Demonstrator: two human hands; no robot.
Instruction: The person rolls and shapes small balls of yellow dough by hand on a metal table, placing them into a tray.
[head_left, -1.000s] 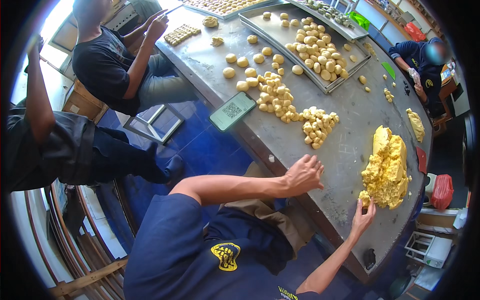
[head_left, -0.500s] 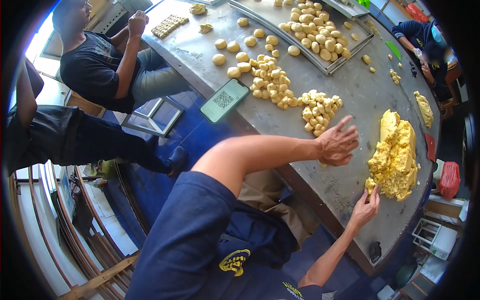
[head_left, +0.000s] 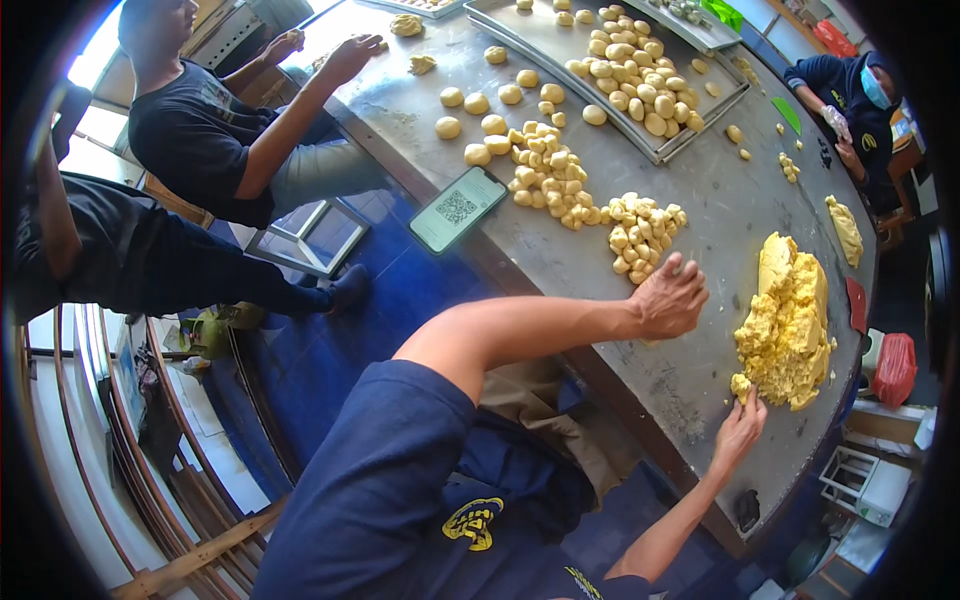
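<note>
My left hand [head_left: 668, 298] is over the steel table [head_left: 700, 190] beside the cluster of small pale dough pieces [head_left: 640, 235], its fingers curled; what they hold, if anything, is hidden. At the lower right, my right hand [head_left: 740, 428] grips a small crumbly yellow lump [head_left: 741, 387] at the near edge of a large mass of yellow dough [head_left: 780, 310]. A phone [head_left: 457, 208] showing a code lies on the table's left edge. More dough balls [head_left: 477, 103] are spread beyond it.
Two people stand at the left, one with raised hands [head_left: 345, 60] at the table; a masked co-worker [head_left: 850, 120] works at the right. A tray of dough balls [head_left: 480, 20], green scraper [head_left: 786, 115], red scraper [head_left: 856, 305] and folded dough piece [head_left: 843, 230] lie on the table.
My left hand moved right and away from me, its spread fingers now curling. My right hand stays at the yellow dough. The left co-worker's hands shifted.
</note>
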